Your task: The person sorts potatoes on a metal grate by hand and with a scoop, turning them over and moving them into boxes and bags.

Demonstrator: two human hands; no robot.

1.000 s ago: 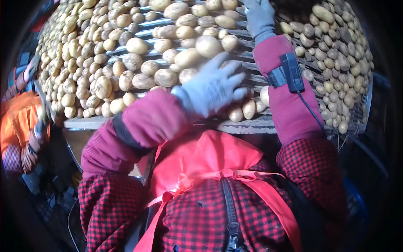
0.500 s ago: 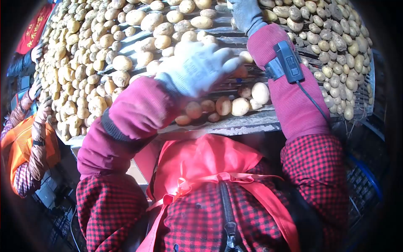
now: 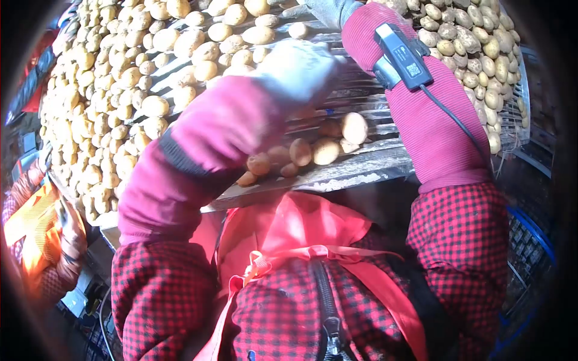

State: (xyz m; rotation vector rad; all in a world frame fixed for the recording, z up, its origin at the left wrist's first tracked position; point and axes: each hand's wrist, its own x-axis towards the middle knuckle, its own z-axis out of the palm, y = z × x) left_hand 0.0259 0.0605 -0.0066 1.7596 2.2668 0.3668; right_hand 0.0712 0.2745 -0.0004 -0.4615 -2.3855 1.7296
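Note:
My left hand [image 3: 301, 69], in a pale glove, is over the slatted table near the middle of the head view. Motion and glare smear its fingers, and I cannot tell whether they hold anything. At the top edge my right hand [image 3: 331, 11], in a grey glove, is partly cut off, with a finger stretched out to the left over the slats. A small potato [image 3: 298, 30] lies between the two hands. Below my left hand, several potatoes [image 3: 326, 151] rest along the table's near wooden edge [image 3: 355, 172], the paler potato [image 3: 354, 128] among them.
Many potatoes [image 3: 90, 114] cover the left side of the table, and a heap of potatoes [image 3: 475, 45] lies to the right. Another person in an orange vest [image 3: 39, 219] stands at the left. A blue-rimmed crate [image 3: 530, 234] is at the lower right.
My left hand has moved up and slightly right, its spread fingers now less distinct. My right hand has shifted left at the top edge. The view has tilted slightly, so the potatoes sit higher.

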